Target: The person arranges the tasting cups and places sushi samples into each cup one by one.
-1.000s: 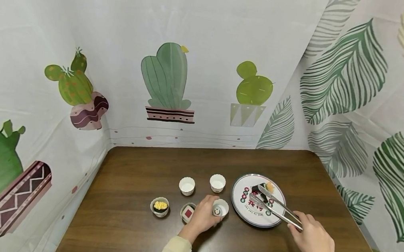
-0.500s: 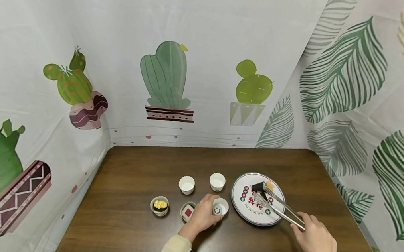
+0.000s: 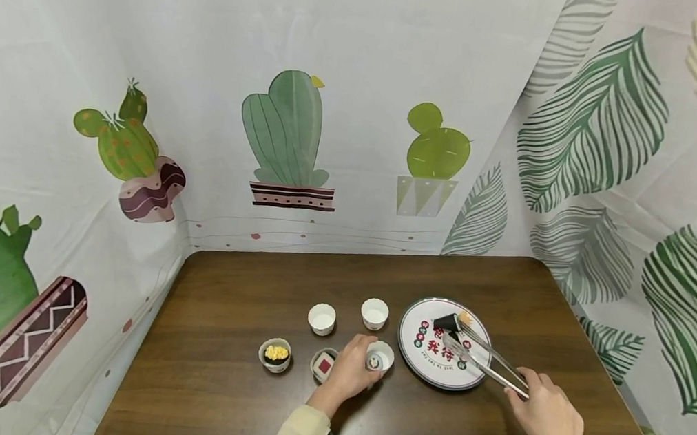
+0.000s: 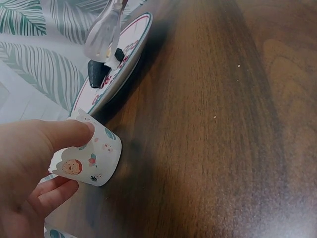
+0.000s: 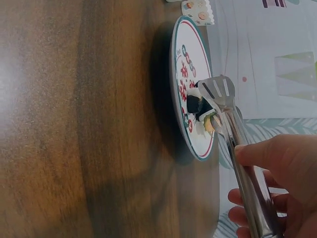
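My left hand [image 3: 349, 369] grips a small white paper cup [image 4: 101, 151] with printed pictures, thumb on one side and fingers on the other. My right hand [image 3: 548, 413] holds metal tongs [image 3: 500, 369], whose tips are spread above the round plate [image 3: 428, 373] with red and green print. Dark seaweed-wrapped sushi [image 3: 446, 322] lies on the plate, beside a piece with an orange topping [image 3: 465, 318]. In the right wrist view the slotted end of the tongs partly covers the sushi pieces [image 5: 194, 103]. Whether the tips touch them I cannot tell.
Two white cups, a left one [image 3: 322, 319] and a right one [image 3: 374, 314], stand behind my left hand. Left of it are a cup with yellow-topped sushi [image 3: 276, 355] and a cup with a red-centred piece [image 3: 324, 365]. Patterned cloth [image 3: 347, 231] borders the wooden table [image 3: 214, 399].
My right hand and the tongs have shifted slightly right, uncovering more of the dark sushi on the plate. My left hand stays on the cup.
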### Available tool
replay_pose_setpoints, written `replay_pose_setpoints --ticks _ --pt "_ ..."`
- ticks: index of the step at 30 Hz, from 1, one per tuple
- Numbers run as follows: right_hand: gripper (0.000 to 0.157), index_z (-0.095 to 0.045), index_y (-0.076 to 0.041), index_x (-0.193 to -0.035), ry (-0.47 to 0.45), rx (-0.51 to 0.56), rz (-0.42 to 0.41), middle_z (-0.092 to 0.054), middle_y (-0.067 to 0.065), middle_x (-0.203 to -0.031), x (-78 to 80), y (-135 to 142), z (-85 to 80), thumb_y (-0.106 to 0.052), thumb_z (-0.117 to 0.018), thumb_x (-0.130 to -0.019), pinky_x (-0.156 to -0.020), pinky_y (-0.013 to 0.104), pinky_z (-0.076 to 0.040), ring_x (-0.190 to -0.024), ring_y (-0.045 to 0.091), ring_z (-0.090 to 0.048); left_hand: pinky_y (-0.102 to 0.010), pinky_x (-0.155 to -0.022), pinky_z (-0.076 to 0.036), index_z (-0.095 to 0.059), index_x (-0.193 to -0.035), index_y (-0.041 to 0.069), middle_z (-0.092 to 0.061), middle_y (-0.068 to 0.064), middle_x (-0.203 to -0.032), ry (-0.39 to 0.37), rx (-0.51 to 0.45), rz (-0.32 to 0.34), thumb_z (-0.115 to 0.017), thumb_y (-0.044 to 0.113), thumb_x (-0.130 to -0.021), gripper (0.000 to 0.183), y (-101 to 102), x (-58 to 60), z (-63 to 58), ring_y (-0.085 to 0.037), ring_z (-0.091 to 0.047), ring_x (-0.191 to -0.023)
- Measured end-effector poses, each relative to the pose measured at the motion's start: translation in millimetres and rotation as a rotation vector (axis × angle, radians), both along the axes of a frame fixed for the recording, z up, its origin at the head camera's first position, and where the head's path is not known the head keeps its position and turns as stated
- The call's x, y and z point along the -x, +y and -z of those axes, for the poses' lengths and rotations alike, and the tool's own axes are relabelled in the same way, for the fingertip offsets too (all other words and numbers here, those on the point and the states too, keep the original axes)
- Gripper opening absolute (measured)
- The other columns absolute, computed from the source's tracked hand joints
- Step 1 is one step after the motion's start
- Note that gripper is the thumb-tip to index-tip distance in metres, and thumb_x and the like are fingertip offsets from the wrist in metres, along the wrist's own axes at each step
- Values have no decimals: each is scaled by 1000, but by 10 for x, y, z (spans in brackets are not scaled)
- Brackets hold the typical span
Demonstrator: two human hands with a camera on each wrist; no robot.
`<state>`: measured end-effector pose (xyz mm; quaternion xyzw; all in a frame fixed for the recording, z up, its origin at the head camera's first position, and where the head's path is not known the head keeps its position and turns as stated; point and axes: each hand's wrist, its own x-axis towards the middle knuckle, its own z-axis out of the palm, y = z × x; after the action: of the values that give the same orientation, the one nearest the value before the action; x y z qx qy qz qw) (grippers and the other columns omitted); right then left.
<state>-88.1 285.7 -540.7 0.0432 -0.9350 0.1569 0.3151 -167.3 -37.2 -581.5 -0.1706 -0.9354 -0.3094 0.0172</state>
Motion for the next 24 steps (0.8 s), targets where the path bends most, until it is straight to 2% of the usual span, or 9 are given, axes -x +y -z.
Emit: replay_pose_setpoints --ticks 9,18,24 --pt "39 -63 4 -87 -39 14 14 -59 19 -67 -28 -20 48 -8 -77 -52 -41 44 -35 -47 36 -49 -34 -84 -46 -55 -120 7 -57 -5 -112 -4 -3 0 -81 21 -65 62 -3 5 6 -19 -57 -99" --pt "36 -64 3 -87 -148 27 52 -59 17 -67 -52 -49 75 -12 -77 -57 -41 46 -35 -48 37 -50 -34 -84 -46 -55 -120 7 -57 -5 -112 -10 0 0 -81 22 -65 62 -8 1 9 -19 -57 -99" --pt "33 -65 3 -85 -140 25 55 -59 17 -66 -28 -68 72 -12 -76 -58 -41 45 -35 -47 36 -50 -34 -84 -46 -55 -121 7 -57 -5 -113 -8 0 1 -80 21 -65 63 -6 -1 14 -20 -57 -99"
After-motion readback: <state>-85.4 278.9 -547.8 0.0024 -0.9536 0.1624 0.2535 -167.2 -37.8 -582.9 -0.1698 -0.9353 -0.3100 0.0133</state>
